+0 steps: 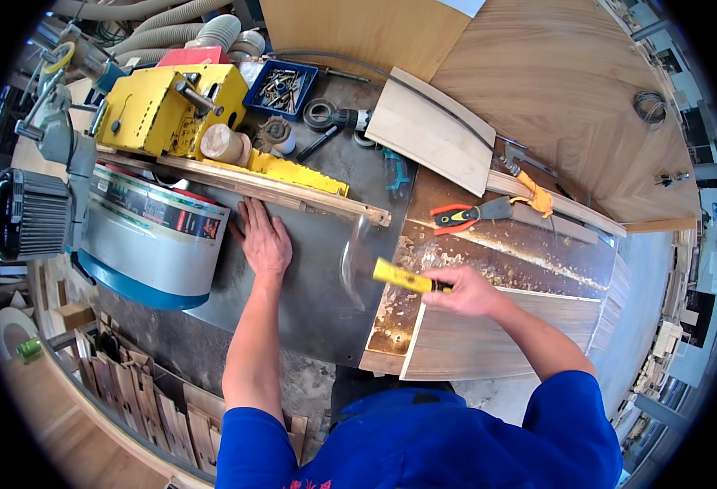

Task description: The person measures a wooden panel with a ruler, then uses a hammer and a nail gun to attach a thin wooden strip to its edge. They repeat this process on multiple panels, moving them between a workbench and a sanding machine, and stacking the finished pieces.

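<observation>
My left hand (261, 238) lies flat on the grey metal tabletop (301, 314), fingers spread, with the fingertips at the edge of a long narrow wooden strip (285, 190). It holds nothing. My right hand (466, 292) is closed round a yellow-handled tool (403, 275), held out to the left over the tabletop's right edge. Past the tool's end is a pale curved streak (349, 265); it is blurred, and I cannot make out whether it belongs to the tool. The strip runs along a yellow metal fence (297, 169).
Left stands a machine with a motor (32, 213) and a white-and-blue drum (151, 236). Behind are a blue tray of small hardware (281, 88) and a cordless drill (350, 120). Right lie red-handled pliers (456, 217), an orange-handled tool (538, 197) and a wood-grain panel (505, 338).
</observation>
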`<state>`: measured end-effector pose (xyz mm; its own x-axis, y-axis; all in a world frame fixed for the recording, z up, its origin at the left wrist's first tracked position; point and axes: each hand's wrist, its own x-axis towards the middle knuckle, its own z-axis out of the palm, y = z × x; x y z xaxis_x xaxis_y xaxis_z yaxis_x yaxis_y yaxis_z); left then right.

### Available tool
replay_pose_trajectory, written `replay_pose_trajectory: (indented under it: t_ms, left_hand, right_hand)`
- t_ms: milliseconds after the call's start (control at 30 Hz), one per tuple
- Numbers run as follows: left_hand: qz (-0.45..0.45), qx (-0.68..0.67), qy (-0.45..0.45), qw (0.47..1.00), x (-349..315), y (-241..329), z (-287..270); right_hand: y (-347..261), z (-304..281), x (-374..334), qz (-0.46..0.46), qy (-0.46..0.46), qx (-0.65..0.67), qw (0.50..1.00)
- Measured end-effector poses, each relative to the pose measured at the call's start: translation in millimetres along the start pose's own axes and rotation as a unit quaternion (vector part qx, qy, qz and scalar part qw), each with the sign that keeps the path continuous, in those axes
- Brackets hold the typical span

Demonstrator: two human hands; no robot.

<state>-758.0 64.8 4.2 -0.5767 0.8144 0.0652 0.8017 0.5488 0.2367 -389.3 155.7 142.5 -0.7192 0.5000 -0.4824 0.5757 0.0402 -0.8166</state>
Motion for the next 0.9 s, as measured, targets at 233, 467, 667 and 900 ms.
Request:
replay_pose_trajectory:
  t_ms: [233,467,667,900]
  left_hand:
    - [-0.025,0.003,-0.007,1.000,-1.0,-1.3,-2.0]
    - [-0.009,0.005,0.004,1.000,-1.6,-0.9,-2.5]
    - [0.003,-0.003,0.022,1.000,-3.8,0.9,0.2]
    - [-0.006,-0.002,0.006,1.000,-8.5,-4.0,-4.4]
  right_hand:
    - [-97.5,-51.7,80.5,-0.030,-0.066,0.305,0.950]
    - [-105.5,-89.0,234.5,0.077,-0.164,0.659,0.730]
    - [-66.3,-103.5,279.3,0.079,-0.136,0.728,0.668]
    - [-3.9,-179.3,165.9,0.088,0.203,0.174,0.959]
